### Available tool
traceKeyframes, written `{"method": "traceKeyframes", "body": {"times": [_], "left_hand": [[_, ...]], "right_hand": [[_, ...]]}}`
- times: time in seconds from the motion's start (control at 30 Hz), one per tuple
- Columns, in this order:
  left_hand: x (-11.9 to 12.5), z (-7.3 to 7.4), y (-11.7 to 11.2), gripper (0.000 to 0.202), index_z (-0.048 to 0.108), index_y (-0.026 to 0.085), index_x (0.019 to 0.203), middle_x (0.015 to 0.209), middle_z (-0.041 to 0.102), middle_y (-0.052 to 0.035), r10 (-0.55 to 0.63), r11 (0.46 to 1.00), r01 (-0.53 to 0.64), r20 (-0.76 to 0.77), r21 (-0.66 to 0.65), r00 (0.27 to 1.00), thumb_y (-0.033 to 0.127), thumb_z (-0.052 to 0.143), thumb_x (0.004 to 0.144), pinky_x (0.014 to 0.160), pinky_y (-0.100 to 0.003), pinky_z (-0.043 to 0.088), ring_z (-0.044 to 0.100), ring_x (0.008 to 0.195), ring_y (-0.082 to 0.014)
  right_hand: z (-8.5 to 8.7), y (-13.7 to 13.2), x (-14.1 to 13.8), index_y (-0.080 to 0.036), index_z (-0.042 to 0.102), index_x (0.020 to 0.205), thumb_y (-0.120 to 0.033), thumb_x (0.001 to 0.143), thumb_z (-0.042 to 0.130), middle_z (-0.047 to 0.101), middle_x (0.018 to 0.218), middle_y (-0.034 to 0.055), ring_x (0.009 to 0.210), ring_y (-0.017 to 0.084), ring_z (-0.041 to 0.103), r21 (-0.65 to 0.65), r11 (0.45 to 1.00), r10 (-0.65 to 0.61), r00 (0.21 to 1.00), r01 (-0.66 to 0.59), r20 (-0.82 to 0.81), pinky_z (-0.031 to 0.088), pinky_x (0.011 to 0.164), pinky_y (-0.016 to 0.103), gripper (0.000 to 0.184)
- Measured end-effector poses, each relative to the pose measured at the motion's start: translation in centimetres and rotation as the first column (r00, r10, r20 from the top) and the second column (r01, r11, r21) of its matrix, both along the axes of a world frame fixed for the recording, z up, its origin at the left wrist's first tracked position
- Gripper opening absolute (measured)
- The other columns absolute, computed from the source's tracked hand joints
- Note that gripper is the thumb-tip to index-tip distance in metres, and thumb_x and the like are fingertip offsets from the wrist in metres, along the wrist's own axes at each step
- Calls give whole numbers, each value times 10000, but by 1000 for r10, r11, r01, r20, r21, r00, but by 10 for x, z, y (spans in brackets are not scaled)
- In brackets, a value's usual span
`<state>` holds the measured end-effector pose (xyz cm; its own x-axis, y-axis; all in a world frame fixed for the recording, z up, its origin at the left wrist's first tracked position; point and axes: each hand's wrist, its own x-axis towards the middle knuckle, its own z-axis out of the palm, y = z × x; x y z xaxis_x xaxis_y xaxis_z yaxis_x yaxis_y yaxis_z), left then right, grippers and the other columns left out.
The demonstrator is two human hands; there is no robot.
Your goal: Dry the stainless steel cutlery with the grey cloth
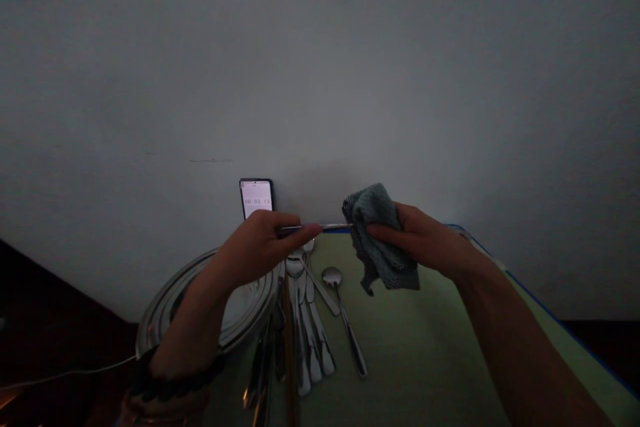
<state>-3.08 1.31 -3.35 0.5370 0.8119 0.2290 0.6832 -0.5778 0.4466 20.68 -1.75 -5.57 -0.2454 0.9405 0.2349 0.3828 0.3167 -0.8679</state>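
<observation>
Two hands met above the table (pixel 425 353), near its far edge: the left hand (pixel 265 243) was closed, thumb and fingers pinching a thin metal utensil (pixel 336 226), while the right hand (pixel 417 233) gripped a bunched cloth (pixel 381 240), thumb on top. The utensil lay roughly level between them, its right end inside the cloth; with that end hidden, its kind could not be told. A snug pinch close to the cloth looked best against twisting, with the right fingers pressing evenly through the fabric and its dangling corner clear of the pieces below. Beneath, a lone spoon (pixel 351 327) lay just right of a group of spoons (pixel 313 330); a wooden stick (pixel 290 360) and a round metal dish (pixel 157 307) were further left, so staying high seemed wise.
</observation>
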Motion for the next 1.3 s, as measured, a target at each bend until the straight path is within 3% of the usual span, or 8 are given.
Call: {"method": "traceKeyframes", "body": {"times": [0.23,0.43,0.5,0.67,0.93,1.03,1.17,1.3], "left_hand": [[1,-1,0,473,442,149,519,499,223,60,-88,993,85,-31,-80,996,513,405,819,418,-203,165,232,451,-62],[-1,4,-5,439,345,171,526,516,217,60,-154,971,171,109,-165,982,455,324,860,416,-201,180,225,454,-67],[3,4,-8,420,334,178,549,519,246,59,-170,960,195,137,-200,976,446,292,869,416,-201,191,239,460,-71],[20,4,-14,414,373,168,549,514,313,50,-144,984,146,27,-107,989,422,308,869,438,-204,216,296,472,-76],[38,-13,-11,451,568,144,718,616,563,-22,-143,987,152,-140,49,980,374,229,909,519,-237,301,473,531,-118],[41,-13,-12,459,565,151,696,587,553,-17,-126,988,141,-191,67,974,386,233,907,517,-245,296,467,503,-117],[29,3,-20,447,528,165,644,516,471,21,-137,990,142,-188,14,973,417,259,897,505,-235,285,438,477,-104],[6,15,-21,436,495,165,611,524,436,32,-143,987,133,-118,-87,983,448,298,877,491,-216,288,420,493,-97]], "right_hand": [[9,-10,6,-169,633,855,-276,753,563,666,764,10,663,155,596,-3,993,116,969,-118,219,464,567,244,163],[0,-1,-9,-165,626,803,-380,731,604,669,747,24,658,168,609,93,987,-115,981,130,-154,484,601,287,228],[-7,5,-20,-158,611,836,-420,741,585,678,796,48,690,184,625,83,947,-245,864,311,-441,498,644,325,280],[-20,15,-47,-170,572,916,-417,792,518,684,870,61,785,193,645,-50,948,-219,533,313,-818,499,755,373,282],[-28,15,-64,-150,607,883,-386,819,482,682,913,82,889,198,632,-228,974,-209,361,-10,-909,468,858,366,275],[-29,19,-61,-148,604,891,-365,814,494,675,930,84,901,194,625,-230,973,-223,332,19,-917,474,847,355,255],[-25,24,-42,-142,590,921,-359,777,549,667,945,83,894,194,617,-125,966,-216,431,228,-876,482,810,354,264],[-16,17,-15,-155,606,911,-367,714,623,675,901,64,798,196,625,26,951,-236,773,309,-589,493,743,367,289]]}}
